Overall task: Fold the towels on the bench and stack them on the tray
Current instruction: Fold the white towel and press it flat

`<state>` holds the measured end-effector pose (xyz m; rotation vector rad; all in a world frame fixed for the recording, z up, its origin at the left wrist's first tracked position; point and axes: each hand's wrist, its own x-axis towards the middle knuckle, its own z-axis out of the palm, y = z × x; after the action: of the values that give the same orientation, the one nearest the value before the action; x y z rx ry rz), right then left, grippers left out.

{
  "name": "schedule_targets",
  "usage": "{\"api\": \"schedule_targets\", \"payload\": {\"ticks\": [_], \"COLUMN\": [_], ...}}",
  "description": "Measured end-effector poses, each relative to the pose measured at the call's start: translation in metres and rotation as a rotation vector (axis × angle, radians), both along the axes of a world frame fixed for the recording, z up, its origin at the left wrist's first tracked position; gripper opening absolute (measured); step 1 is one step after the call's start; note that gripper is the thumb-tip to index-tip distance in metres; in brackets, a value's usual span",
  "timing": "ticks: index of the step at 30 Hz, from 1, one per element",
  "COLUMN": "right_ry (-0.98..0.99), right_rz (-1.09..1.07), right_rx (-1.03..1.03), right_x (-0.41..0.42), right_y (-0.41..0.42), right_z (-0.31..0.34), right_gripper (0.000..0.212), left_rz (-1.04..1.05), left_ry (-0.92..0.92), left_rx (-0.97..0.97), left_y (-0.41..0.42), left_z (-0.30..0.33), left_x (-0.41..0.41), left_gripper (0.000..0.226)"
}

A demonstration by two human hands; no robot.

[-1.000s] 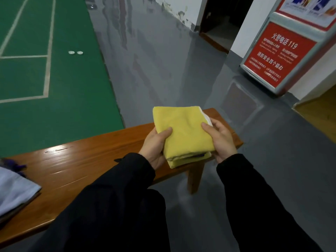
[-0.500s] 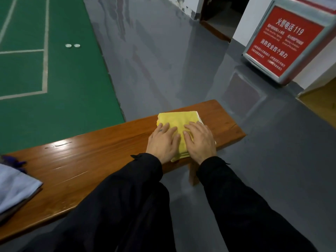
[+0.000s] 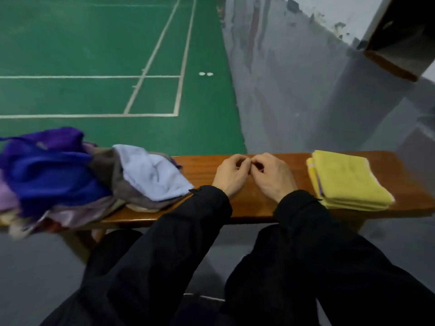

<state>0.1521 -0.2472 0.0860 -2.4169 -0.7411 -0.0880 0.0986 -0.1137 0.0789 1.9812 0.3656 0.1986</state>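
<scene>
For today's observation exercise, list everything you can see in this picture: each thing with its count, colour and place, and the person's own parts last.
Folded yellow terry towel: one, yellow, right end of the bench.
Heap of unfolded towels: count unclear, blue, purple, lilac, grey-brown and pale blue, left end of the bench.
Long wooden bench: one, reddish brown, across the middle.
Green court floor: one, green with white lines, behind the bench.
Small white discs: two, white, on the court's edge.
Grey painted floor: one, grey, right of the court.
Black sleeves: two, black, foreground.
Left hand: one, fingers curled, empty, over the bench.
Right hand: one, fingers curled, empty, beside the left.
</scene>
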Motion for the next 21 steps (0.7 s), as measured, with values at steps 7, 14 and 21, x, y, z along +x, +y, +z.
{"api": "schedule_targets", "payload": {"ticks": [7, 14, 21], "right_ry": [0.202, 0.03, 0.054], "right_rz": [0.222, 0.361, 0.191], "right_rx": [-0.012, -0.31, -0.02], "right_x": [-0.069, -0.102, -0.088], "right_y": [0.158, 0.238, 0.232], "right_z": [-0.036, -0.082, -0.058], "right_gripper": [0.019, 0.031, 0.022], "left_rz": [0.563, 0.672, 0.657], "left_ry": [0.081, 0.148, 0.013], "left_rx": [-0.046, -0.116, -0.019], "left_y": [0.14, 0.192, 0.2], "left_z": [-0.045, -0.072, -0.067], "left_x": [-0.108, -0.171, -0.177], "left_gripper": [0.026, 0.02, 0.023]}}
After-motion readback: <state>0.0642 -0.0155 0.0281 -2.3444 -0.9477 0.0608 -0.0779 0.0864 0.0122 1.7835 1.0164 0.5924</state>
